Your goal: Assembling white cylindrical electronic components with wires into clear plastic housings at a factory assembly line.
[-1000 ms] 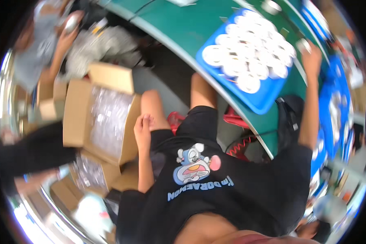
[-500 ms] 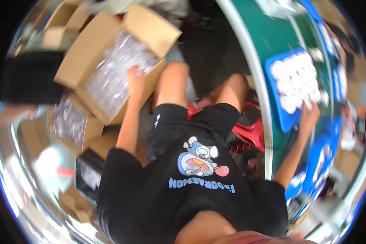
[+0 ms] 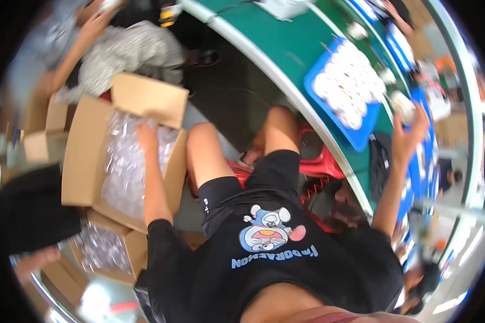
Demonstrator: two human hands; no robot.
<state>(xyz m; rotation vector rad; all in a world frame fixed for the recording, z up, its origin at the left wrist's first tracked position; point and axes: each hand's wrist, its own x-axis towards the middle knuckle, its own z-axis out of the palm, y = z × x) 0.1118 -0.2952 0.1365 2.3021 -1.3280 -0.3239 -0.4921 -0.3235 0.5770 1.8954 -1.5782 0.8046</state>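
Observation:
My left hand (image 3: 147, 134) reaches into a tall cardboard box (image 3: 81, 156) filled with clear plastic pieces (image 3: 126, 177). Its fingertips rest among the pieces and are blurred, so their grip does not show. On the right, above the green table, my right hand (image 3: 409, 132) is raised with a small white round piece (image 3: 403, 105) between thumb and fingers. Left of that hand lies a blue tray (image 3: 359, 141) carrying many similar white round pieces (image 3: 346, 81) in close rows.
A smaller box of clear plastic pieces (image 3: 103, 248) stands below the tall one. Two white pieces sit beyond the tray on the green table (image 3: 269, 40). A red stool (image 3: 320, 156) is under the table's edge. Another person's arm (image 3: 73, 59) shows at upper left.
The view has turned. My right hand has lifted away from the tray with a white round piece in its fingers. My left hand stays in the box.

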